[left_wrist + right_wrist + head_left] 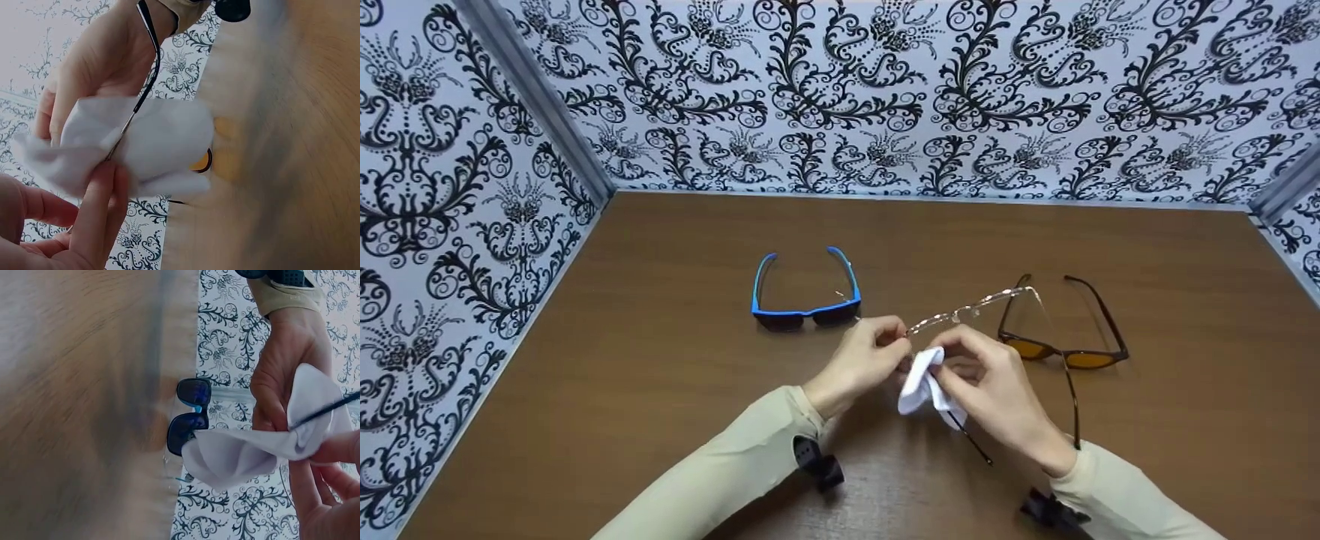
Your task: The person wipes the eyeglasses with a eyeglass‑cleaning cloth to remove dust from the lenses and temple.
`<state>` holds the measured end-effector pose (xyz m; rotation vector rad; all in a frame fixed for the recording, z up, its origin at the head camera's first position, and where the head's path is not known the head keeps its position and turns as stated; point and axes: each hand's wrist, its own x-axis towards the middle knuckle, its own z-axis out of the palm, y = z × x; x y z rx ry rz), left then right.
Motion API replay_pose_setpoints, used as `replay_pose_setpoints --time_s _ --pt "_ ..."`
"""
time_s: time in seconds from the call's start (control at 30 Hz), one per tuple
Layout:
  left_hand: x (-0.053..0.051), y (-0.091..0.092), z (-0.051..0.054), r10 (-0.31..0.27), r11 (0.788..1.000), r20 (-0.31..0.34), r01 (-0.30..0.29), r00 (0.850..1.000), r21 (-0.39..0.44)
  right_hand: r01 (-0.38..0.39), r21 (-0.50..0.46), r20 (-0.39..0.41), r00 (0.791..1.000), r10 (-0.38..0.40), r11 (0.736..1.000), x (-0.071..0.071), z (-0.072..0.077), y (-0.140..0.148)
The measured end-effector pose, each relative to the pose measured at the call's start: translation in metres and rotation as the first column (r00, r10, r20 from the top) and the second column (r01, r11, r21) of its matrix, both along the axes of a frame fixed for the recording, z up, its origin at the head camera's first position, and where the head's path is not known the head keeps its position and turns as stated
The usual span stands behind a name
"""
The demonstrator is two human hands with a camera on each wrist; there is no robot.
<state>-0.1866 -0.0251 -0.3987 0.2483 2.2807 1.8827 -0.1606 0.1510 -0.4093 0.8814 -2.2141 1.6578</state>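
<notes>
Over the table my left hand [864, 361] pinches a pair of thin-rimmed eyeglasses [969, 309] near one end of the front. My right hand [997, 390] grips a white cloth [916, 388] folded about one temple arm. In the left wrist view, that arm's dark tip [151, 84] sticks out past the cloth [163, 140]. The other temple extends past my right hand toward its sleeve. In the right wrist view, the cloth [236, 458] hangs between both hands and hides part of the temple. The lenses are hard to make out.
Blue-framed sunglasses [806, 311] lie on the brown table [675, 262], beyond my left hand. Dark-framed glasses with orange lenses [1091, 360] lie to the right, partly behind the held eyeglasses. Patterned wall panels [855, 97] border the table at the back and sides.
</notes>
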Motion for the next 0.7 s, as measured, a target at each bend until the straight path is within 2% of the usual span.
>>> replay_pose_setpoints --time_s 0.13,0.23,0.43,0.57,0.7 --pt "-0.004 -0.004 -0.001 -0.013 0.985 0.112 -0.007 0.994 0.171 -0.065 0.033 -0.018 0.998 0.065 0.997 0.006 -0.007 0.010" --pt "-0.008 -0.008 -0.001 -0.012 0.974 0.148 -0.022 0.989 0.225 -0.085 0.059 -0.035 0.996 0.087 0.995 0.012 -0.012 0.018" --pt "-0.015 -0.015 -0.002 0.021 0.974 0.172 -0.058 0.985 0.217 -0.052 0.101 -0.121 0.991 0.064 0.994 0.020 -0.009 0.028" --pt "-0.020 -0.018 -0.004 0.045 0.973 0.191 -0.086 0.981 0.216 -0.024 0.070 -0.196 0.980 0.038 0.997 0.025 0.005 0.029" --pt "-0.023 -0.020 -0.005 0.054 0.971 0.196 -0.097 0.979 0.218 -0.100 -0.006 -0.229 0.969 0.096 0.995 0.031 0.024 0.028"
